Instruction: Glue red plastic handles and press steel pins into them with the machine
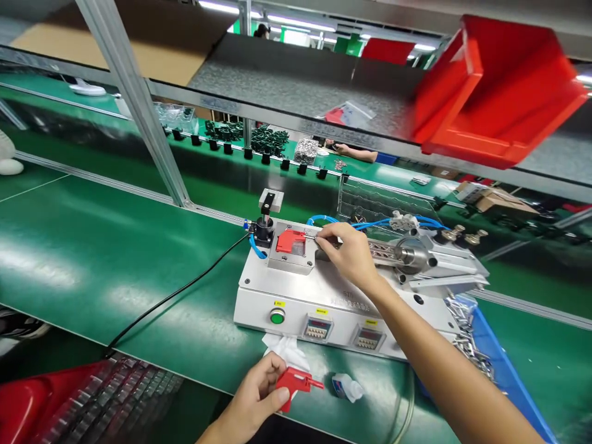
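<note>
Red part (296, 380) gripped by left hand (259, 394) at near edge of worktop (115, 259); metal rod (311, 237) pinched by right hand (348, 251).

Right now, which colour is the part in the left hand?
The part is red, shown in the head view.

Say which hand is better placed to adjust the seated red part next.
Probably the right hand: its fingertips are beside that seated part, while the left hand holds another red part.
</note>
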`<control>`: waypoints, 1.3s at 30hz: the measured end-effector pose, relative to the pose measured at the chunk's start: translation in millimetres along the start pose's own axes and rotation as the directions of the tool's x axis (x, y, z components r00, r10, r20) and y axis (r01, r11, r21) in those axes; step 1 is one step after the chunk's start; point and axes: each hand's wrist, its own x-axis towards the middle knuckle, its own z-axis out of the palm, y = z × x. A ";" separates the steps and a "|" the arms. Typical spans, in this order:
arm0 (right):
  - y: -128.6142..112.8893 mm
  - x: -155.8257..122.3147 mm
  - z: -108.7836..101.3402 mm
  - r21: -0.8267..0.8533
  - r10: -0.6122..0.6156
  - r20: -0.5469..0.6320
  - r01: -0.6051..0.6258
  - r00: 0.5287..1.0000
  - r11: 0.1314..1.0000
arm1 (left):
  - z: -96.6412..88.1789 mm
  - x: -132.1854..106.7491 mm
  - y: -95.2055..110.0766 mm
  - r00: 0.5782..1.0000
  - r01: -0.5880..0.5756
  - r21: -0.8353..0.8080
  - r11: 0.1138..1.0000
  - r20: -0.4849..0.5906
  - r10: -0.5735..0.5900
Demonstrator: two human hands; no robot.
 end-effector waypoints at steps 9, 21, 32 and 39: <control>-7.3 -6.5 -12.0 -0.297 -0.177 0.104 0.200 0.979 0.934 | -1.8 2.6 6.5 0.997 0.027 -0.030 0.999 0.078 -0.025; -32.2 38.4 10.4 -0.228 -0.028 0.423 0.136 0.906 0.964 | -2.6 1.4 7.0 0.998 -0.004 0.000 1.000 0.069 0.004; -22.5 -26.4 -58.8 -0.083 -0.112 0.039 0.115 0.993 0.990 | -2.0 -9.9 20.1 0.997 -0.021 0.126 0.992 -0.064 0.030; 11.0 -117.8 -85.9 -0.167 0.005 0.173 0.024 0.985 0.986 | -8.8 22.5 151.1 0.804 -0.348 0.616 0.707 -0.191 0.563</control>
